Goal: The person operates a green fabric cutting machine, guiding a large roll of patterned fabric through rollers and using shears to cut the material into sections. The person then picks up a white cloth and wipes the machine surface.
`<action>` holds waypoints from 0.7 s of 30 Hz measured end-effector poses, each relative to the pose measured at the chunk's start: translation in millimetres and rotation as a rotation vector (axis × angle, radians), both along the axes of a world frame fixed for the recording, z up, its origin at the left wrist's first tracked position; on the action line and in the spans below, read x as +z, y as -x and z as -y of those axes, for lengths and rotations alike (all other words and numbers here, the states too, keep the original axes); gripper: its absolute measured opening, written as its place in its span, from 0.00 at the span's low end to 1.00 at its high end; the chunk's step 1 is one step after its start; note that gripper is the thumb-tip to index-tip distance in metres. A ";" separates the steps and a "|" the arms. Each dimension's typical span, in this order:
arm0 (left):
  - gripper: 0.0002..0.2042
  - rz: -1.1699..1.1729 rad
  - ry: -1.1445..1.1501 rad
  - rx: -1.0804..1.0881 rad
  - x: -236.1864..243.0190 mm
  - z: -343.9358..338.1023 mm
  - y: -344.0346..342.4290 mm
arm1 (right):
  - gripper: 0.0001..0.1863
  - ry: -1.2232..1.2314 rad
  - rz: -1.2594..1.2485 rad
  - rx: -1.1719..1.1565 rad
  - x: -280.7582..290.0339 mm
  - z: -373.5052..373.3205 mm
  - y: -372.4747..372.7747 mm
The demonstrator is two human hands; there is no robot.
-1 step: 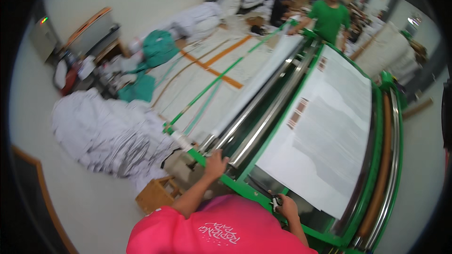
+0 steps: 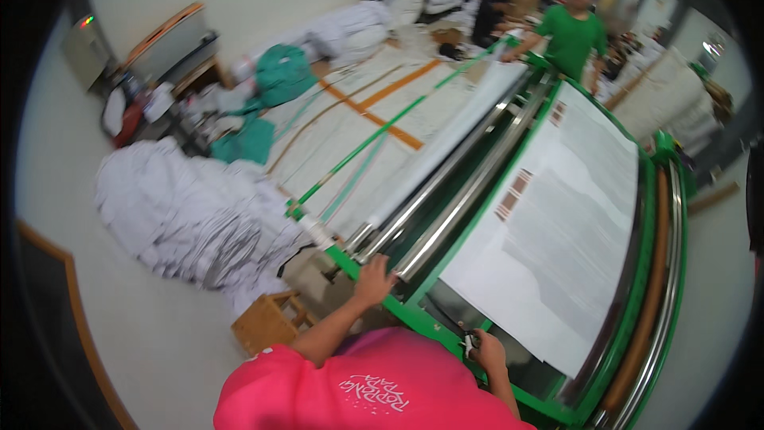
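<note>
My left hand (image 2: 374,281) rests at the near end of the machine's metal rollers (image 2: 434,240), its fingers spread against the roller and green frame. In my right hand (image 2: 489,352) is a pair of dark-handled scissors (image 2: 471,342), held low over the green machine frame (image 2: 414,314); the blades point away to the left and are hard to make out. Just beyond that hand lies a wide white sheet (image 2: 569,247) with grey areas and small brown printed patches, spread over the machine bed. Its near corner hangs close to the right hand.
A person in a green shirt (image 2: 571,38) stands at the machine's far end. Left of it are a heap of white fabric (image 2: 187,219), a wooden stool (image 2: 267,325) and green bundles (image 2: 284,77). A green rod (image 2: 382,129) stretches across the left side. A brown roller (image 2: 654,271) lies right.
The whole scene has shifted slightly right and down in the picture. Both hands keep their places on the machine and the scissors.
</note>
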State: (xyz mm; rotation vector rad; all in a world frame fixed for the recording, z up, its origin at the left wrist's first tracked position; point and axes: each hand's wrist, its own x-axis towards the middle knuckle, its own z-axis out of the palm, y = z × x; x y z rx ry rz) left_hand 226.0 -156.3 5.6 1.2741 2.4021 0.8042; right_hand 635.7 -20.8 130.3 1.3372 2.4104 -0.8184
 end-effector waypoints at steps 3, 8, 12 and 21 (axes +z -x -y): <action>0.33 -0.117 0.068 -0.155 24.2 46.1 -42.8 | 0.28 -0.063 0.155 0.080 -1.6 -7.3 15.0; 0.36 -0.261 0.246 -0.166 51.7 104.3 -48.3 | 0.19 -0.116 0.297 0.205 -5.6 -28.4 38.1; 0.39 -0.013 0.350 0.037 43.6 164.1 -45.0 | 0.26 -0.081 0.381 0.266 21.0 -36.9 81.6; 0.38 0.581 0.671 0.769 -75.5 381.5 -53.4 | 0.37 -0.036 0.110 0.427 33.2 -8.8 221.1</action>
